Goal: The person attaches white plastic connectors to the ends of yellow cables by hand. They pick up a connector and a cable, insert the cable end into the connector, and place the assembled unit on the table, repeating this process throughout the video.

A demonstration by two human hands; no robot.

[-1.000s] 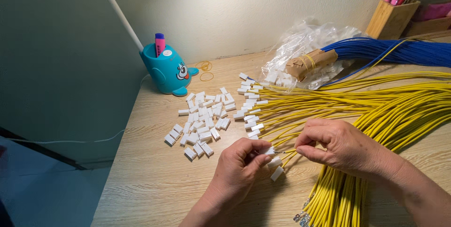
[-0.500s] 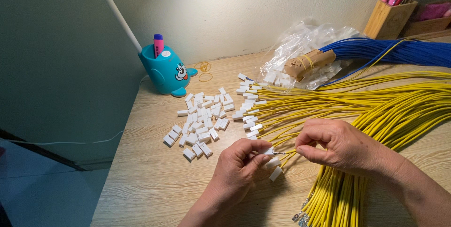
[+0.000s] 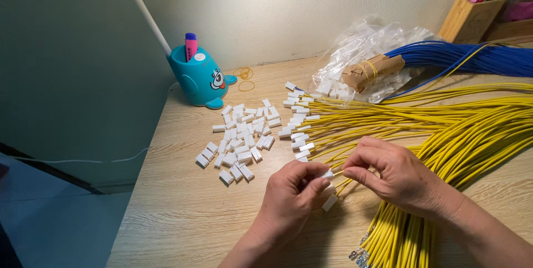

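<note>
My left hand (image 3: 291, 198) pinches a small white plastic connector (image 3: 327, 175) between thumb and fingers. My right hand (image 3: 391, 171) pinches the end of a yellow wire (image 3: 338, 172) right against that connector. Another white connector (image 3: 330, 203) lies just under my left fingers. A loose pile of white connectors (image 3: 241, 140) lies on the wooden table (image 3: 183, 212) to the left of my hands. A big bundle of yellow wires (image 3: 444, 129) runs from the right, some tipped with white connectors (image 3: 300, 132).
A teal whale-shaped pen holder (image 3: 199, 79) stands at the back left beside a white pole (image 3: 145, 13). Blue wires (image 3: 477, 57), a clear plastic bag with a brown paper roll (image 3: 371, 71), rubber bands (image 3: 244, 78) and a wooden pen box (image 3: 471, 18) are at the back.
Both hands have stayed at the same spot; fingers have shifted slightly around the connector and wire end.
</note>
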